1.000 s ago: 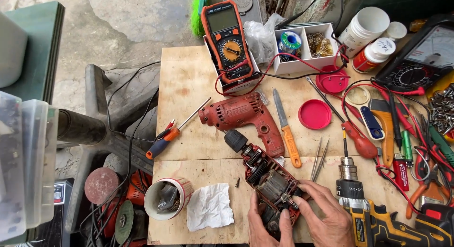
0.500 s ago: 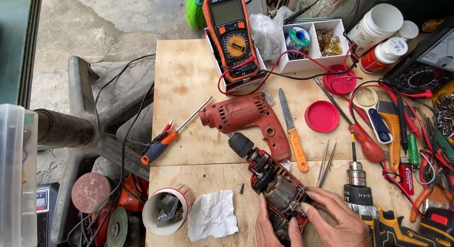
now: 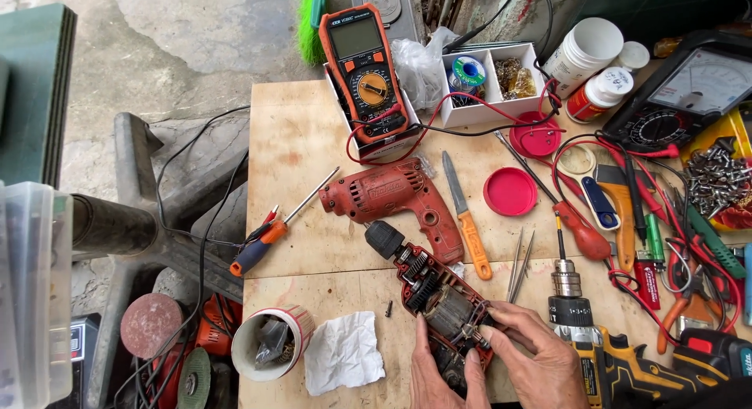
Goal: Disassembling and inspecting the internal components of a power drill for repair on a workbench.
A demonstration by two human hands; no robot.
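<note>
An opened red drill (image 3: pixel 432 293) lies on the wooden table (image 3: pixel 313 142) with its motor and black chuck exposed. My left hand (image 3: pixel 439 378) grips its rear end from below. My right hand (image 3: pixel 533 354) rests on its right side, fingertips at the motor's wiring. The drill's other red shell half (image 3: pixel 392 196) lies just behind it. A loose small black screw (image 3: pixel 388 308) sits left of the open drill.
An orange multimeter (image 3: pixel 364 68) stands at the back with red leads. An orange-handled knife (image 3: pixel 467 221), tweezers (image 3: pixel 520 262), screwdrivers (image 3: pixel 274 227), red lids (image 3: pixel 509 191), a cordless drill (image 3: pixel 603 346), pliers and a screw pile crowd the right. A cup (image 3: pixel 270 342) and crumpled paper (image 3: pixel 343 352) sit front left.
The view has shifted and closed in slightly. My hands stay on the opened drill, with the right fingers moved up onto the motor area.
</note>
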